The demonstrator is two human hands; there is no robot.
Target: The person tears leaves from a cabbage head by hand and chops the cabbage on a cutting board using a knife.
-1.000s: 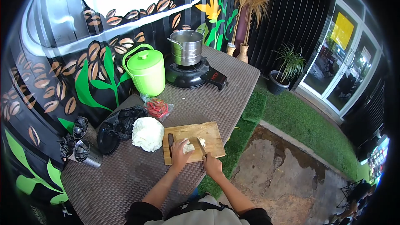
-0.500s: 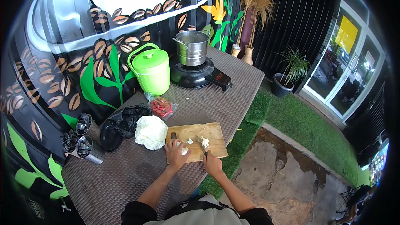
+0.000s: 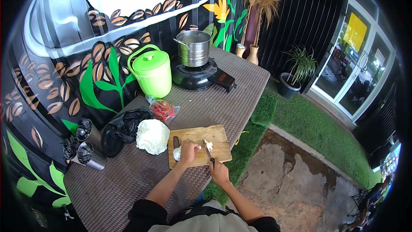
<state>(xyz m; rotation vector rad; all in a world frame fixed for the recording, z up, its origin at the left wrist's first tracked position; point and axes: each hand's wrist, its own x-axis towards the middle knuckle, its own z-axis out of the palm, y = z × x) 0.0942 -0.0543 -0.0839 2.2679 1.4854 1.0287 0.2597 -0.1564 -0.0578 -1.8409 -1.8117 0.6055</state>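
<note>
My right hand is closed on the handle of a knife, whose blade lies over the wooden cutting board. Small chopped white pieces sit beside the blade. My left hand is over the board's middle, its fingers pinched round a small white piece left of the knife. A larger white piece rests by the board's left edge, near a dark brown object. Left of the board stands a cabbage.
Behind the board are a bag of red chillies, a green lidded bucket and a steel pot on a black stove. Black plastic and metal utensil cups stand left. The table's edge runs right.
My left hand has moved right, from the larger white piece to a small one near the knife. More chopped bits show than in the first frame. My right hand keeps the knife.
</note>
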